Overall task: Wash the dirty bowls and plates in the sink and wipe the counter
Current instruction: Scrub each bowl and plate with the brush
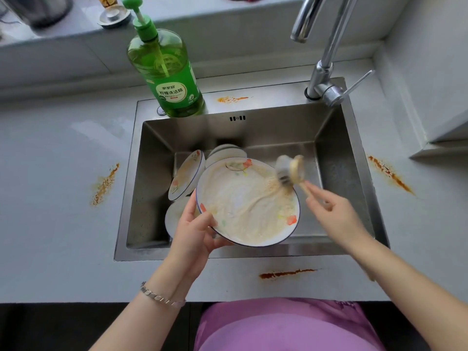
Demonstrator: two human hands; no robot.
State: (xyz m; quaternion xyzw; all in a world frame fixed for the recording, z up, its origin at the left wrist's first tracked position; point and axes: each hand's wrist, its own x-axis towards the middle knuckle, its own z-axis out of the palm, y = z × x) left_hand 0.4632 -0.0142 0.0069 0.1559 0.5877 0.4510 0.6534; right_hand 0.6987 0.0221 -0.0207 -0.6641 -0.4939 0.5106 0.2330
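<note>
Over the middle of the stainless steel sink (pixel 266 134), the left hand (pixel 193 233) clamps its grip on the near-left rim of a white, blue-rimmed floral plate (pixel 240 206), tilted with its soapy face up. The right hand (pixel 331 212) pinches its grip on a wooden-handled dish brush (pixel 295 171). The brush's long axis runs from the sink's right toward its back left, with the blurred bristle head on the plate's far-right edge. More floral plates (pixel 186 174) lean at the sink's left.

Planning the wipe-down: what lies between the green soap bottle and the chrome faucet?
Head view: only an orange sauce smear on the steel sink's back ledge.
</note>
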